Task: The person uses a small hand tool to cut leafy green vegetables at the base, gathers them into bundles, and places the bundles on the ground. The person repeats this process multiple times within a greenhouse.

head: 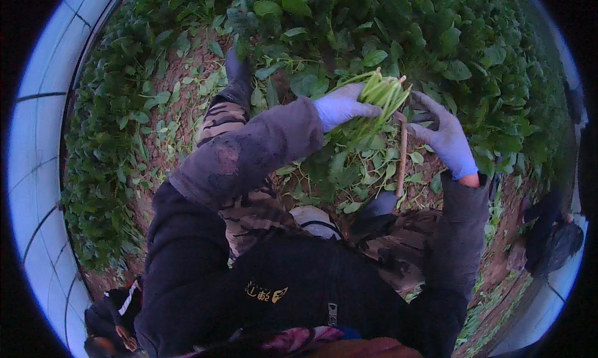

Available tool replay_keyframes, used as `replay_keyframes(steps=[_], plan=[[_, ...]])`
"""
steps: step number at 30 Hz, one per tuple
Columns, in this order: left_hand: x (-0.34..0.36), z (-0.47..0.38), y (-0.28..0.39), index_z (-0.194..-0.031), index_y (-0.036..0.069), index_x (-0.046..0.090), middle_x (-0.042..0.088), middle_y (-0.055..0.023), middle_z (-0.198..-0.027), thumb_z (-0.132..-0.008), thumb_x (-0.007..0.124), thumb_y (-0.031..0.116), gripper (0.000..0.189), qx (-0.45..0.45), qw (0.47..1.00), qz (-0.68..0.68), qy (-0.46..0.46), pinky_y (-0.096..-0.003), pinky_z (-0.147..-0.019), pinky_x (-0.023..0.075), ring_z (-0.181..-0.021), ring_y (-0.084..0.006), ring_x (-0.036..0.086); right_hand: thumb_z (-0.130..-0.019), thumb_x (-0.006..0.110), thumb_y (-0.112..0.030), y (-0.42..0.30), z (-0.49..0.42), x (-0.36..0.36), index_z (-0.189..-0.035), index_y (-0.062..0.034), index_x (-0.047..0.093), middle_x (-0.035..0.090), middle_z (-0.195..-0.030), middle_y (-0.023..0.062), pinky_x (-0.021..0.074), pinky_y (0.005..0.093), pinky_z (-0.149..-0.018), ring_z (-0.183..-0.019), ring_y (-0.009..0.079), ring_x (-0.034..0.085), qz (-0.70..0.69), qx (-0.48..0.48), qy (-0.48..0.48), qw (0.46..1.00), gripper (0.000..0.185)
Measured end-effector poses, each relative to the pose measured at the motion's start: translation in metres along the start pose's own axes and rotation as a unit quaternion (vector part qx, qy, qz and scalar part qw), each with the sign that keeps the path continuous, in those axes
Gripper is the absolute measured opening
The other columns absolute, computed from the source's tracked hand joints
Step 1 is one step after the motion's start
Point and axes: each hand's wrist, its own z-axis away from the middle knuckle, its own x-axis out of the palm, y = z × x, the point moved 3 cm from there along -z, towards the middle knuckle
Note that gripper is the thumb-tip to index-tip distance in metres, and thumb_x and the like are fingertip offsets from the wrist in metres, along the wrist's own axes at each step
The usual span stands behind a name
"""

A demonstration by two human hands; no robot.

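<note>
My left hand, in a soiled pale purple glove, grips a bunch of leafy greens by its light green stems. The cut ends point up and away from me, while the leaves hang below the hand. My right hand, gloved alike, is beside the bunch with fingers apart and curved. Near its thumb is a slim wooden handle, slanting down towards my boot; I cannot tell what its far end joins, or whether the thumb touches it. Loose leaves lie on the soil below.
Dense leafy crop grows ahead and at both sides. My other boot stands on leaf-strewn soil. A white rounded object is between my legs. Translucent greenhouse film borders the left. Other people crouch at lower left and right.
</note>
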Motion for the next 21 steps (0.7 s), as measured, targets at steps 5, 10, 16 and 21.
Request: replay_keyframes(steps=[5, 10, 16, 21], plan=[[0.013, -0.013, 0.003, -0.131, 0.001, 0.051, 0.064, -0.0146, -0.115, -0.084, 0.069, 0.016, 0.053, 0.113, 0.971, -0.202, 0.059, -0.0326, -0.096, 0.0438, -0.105, -0.0210, 0.060, -0.070, 0.084, -0.033, -0.006, -0.014, 0.029, -0.153, -0.0023, 0.013, 0.042, -0.143, 0.0202, 0.0488, 0.0370, -0.093, -0.120, 0.0259, 0.052, -0.214, -0.019, 0.011, 0.976, 0.113], [0.026, -0.017, -0.002, -0.128, 0.004, 0.053, 0.060, -0.0209, -0.120, -0.082, 0.065, 0.012, 0.049, 0.156, 0.903, -0.379, 0.126, -0.0416, -0.095, 0.0455, -0.113, -0.0374, 0.057, -0.067, 0.087, -0.017, -0.008, -0.018, 0.040, -0.154, -0.0082, -0.001, 0.045, -0.139, 0.0196, 0.0442, 0.0358, -0.101, -0.125, 0.0261, 0.048, -0.245, -0.017, 0.082, 0.966, 0.124], [0.044, -0.026, -0.005, -0.120, 0.009, 0.059, 0.061, -0.0162, -0.115, -0.078, 0.061, 0.001, 0.044, 0.216, 0.859, -0.442, 0.144, -0.0402, -0.093, 0.0470, -0.107, -0.0340, 0.058, -0.074, 0.081, -0.007, -0.016, -0.018, 0.047, -0.153, -0.0079, 0.006, 0.050, -0.135, 0.0154, 0.0461, 0.0341, -0.099, -0.117, 0.0235, 0.055, -0.337, -0.019, 0.114, 0.934, 0.109], [0.052, -0.022, 0.001, -0.126, 0.007, 0.055, 0.058, -0.0162, -0.122, -0.078, 0.066, 0.007, 0.049, 0.286, 0.852, -0.418, 0.133, -0.0392, -0.098, 0.0450, -0.115, -0.0348, 0.055, -0.077, 0.075, -0.003, -0.015, -0.023, 0.044, -0.152, -0.0066, 0.016, 0.055, -0.131, 0.0152, 0.0452, 0.0331, -0.100, -0.114, 0.0223, 0.058, -0.362, -0.021, 0.118, 0.924, 0.095]])
